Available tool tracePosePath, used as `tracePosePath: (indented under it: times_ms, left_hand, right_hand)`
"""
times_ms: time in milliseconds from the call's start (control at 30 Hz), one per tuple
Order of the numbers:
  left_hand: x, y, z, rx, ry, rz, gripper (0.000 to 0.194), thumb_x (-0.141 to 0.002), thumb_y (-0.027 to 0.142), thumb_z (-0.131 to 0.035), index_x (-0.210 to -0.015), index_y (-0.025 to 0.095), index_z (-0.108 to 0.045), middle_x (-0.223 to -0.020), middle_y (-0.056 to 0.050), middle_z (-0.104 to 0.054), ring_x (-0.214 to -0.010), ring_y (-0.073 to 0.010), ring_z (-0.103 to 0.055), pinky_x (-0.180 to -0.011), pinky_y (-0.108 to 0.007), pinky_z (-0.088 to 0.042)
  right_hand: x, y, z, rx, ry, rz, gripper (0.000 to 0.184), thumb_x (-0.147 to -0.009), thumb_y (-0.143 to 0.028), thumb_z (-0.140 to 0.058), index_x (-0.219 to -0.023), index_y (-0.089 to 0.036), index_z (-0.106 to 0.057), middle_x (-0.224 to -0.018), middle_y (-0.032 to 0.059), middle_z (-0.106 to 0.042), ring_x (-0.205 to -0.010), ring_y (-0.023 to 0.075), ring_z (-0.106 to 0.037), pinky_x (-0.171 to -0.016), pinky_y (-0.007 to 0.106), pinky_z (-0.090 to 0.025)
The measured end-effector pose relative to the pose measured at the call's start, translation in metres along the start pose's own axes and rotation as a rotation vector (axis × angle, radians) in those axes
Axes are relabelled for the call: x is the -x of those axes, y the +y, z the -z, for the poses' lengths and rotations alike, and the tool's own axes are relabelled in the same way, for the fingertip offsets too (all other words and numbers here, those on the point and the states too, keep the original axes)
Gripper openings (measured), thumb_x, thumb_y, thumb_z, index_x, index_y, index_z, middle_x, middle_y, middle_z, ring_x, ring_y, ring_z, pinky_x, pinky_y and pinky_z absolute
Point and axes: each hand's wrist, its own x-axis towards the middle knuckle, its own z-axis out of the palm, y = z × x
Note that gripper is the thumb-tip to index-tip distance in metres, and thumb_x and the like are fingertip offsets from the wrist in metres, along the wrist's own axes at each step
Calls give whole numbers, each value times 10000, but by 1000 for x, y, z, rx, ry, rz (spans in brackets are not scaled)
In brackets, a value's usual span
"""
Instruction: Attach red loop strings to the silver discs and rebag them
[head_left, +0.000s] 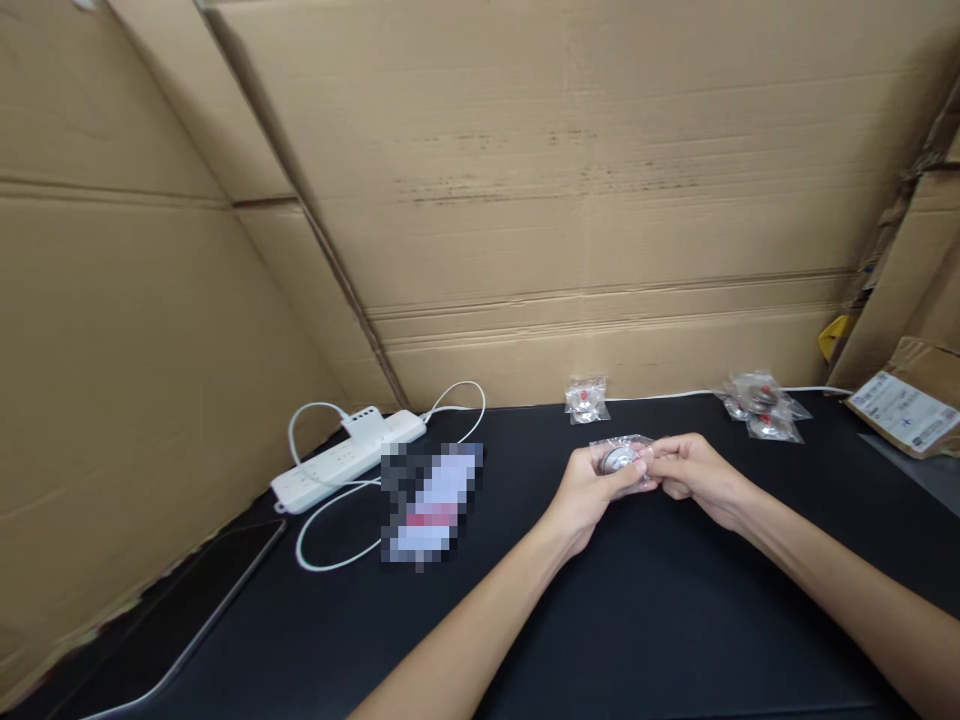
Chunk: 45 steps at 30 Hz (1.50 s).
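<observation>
Above the black tabletop, my left hand (pixel 589 497) grips a clear plastic bag (pixel 643 484) with a round, silvery metal piece (pixel 619 459) inside. A small red part shows beside the metal, and my left thumb presses over its face. At the bag's right edge, the fingers of my right hand (pixel 691 470) pinch the plastic. Both hands meet around this one bag, and the fingers behind it are partly hidden. Farther back lies a similar bag (pixel 586 400) with a red and silver piece. Several more such bags (pixel 763 405) are heaped to the right.
A white power strip (pixel 330 472) with a looping white cable sits at left, beside a pixelated blurred area (pixel 435 500). Nearer, a dark flat screen (pixel 172 610) lies along the left side. Cardboard walls (pixel 570 200) enclose the table. A labelled cardboard package (pixel 907 405) lies at right.
</observation>
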Motion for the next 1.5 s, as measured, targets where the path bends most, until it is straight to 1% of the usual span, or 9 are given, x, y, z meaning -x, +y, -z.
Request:
tracePosePath:
  times_ms: [333,567,667,800,900,967,1100,1267,1500]
  left_hand:
    - [3,-11,-10,72,58,-16,341,-707,260,-813,-967,72,-697,-950,-120,-687,-916,-246,-661,-922,-469,-522]
    - [3,-7,-7,151,-45,-8,321,-771,265,-763,-1024,83,-689,-1043,-145,-686,-1018,-271,-641,-964,-470,-493]
    - [1,-7,-4,224,-30,16,294,-785,243,-750,-1028,88,-696,-1064,-141,-691,-1041,-265,-638,-986,-457,-486]
    - [-4,-7,-1,339,82,53,248,-780,185,-749,-1000,80,-704,-1048,-141,-703,-1007,-256,-664,-991,-424,-493]
    - [-5,-6,2,392,133,55,209,-784,170,-741,-974,85,-711,-995,-126,-715,-933,-244,-686,-945,-414,-521]
    - [-5,-5,2,396,148,51,185,-792,169,-732,-963,102,-715,-968,-106,-717,-895,-222,-685,-885,-397,-548]
    - [-3,-4,0,342,158,47,222,-792,185,-731,-1004,120,-718,-976,-101,-719,-863,-180,-675,-764,-297,-560]
    - [-5,-4,-1,319,163,31,237,-801,200,-721,-1009,89,-718,-1073,-160,-707,-961,-234,-681,-865,-340,-542]
    - [-9,-6,3,369,180,14,177,-821,178,-688,-963,77,-717,-1070,-171,-707,-995,-265,-679,-919,-385,-524]
  right_hand:
    - [-3,5,5,114,-13,-40,254,-653,-332,-778,-768,-108,-742,-461,-56,-431,-419,27,-210,-432,241,-100]
    - [0,-4,5,284,-38,139,276,-741,-401,-707,-750,-132,-766,-482,-37,-457,-451,48,-240,-431,234,-146]
    - [1,-8,3,286,-45,215,320,-778,-439,-674,-806,-135,-770,-508,-27,-476,-461,57,-268,-430,229,-175]
    - [0,-6,1,204,110,300,375,-814,-474,-643,-1011,-161,-704,-586,-30,-509,-469,66,-327,-419,208,-228]
    - [-2,-2,-2,139,273,356,456,-730,-458,-737,-1083,-200,-605,-662,-45,-510,-518,82,-434,-427,188,-293]
    - [-3,0,-6,127,278,344,484,-676,-439,-784,-1050,-205,-584,-719,-36,-535,-559,93,-490,-440,188,-337]
    - [-4,3,-10,168,158,332,309,-718,-417,-751,-859,-161,-653,-740,20,-604,-602,113,-520,-470,212,-369]
    - [-5,2,-6,74,273,342,233,-718,-361,-755,-795,-145,-711,-754,45,-652,-564,98,-479,-516,246,-379]
    - [-6,-1,-1,-165,347,303,255,-720,-375,-736,-837,-153,-692,-763,51,-639,-652,141,-551,-556,259,-428]
